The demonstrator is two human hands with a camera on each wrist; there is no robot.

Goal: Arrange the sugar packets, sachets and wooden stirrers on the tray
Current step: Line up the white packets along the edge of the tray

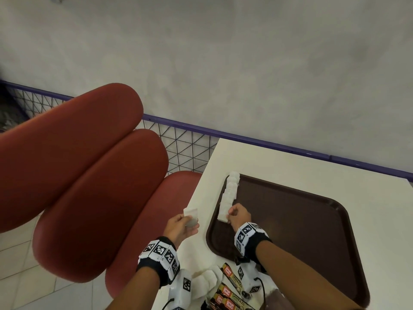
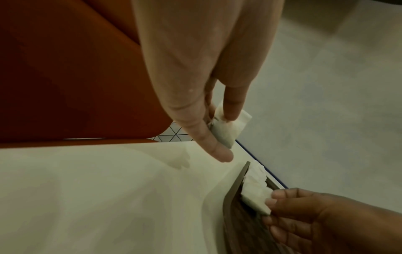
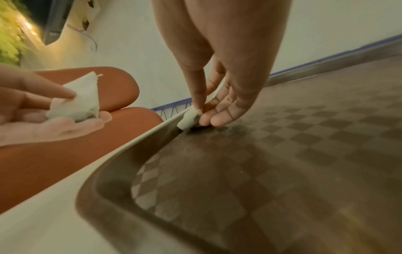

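Head view: right hand [image 1: 238,214] pinching the nearest packet [image 1: 223,217] against the tray [image 1: 312,220] rim risks toppling the leaning row [image 1: 230,191], while left hand [image 1: 178,227] grips spare packets [image 1: 191,217] beside the tray.

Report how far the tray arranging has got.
Done: a row of white packets lines the left rim of the brown tray. In hand: the right hand pinches a packet at the row's near end; the left hand holds spare packets. Left: loose white packets and brown sachets on the table; no stirrers visible.
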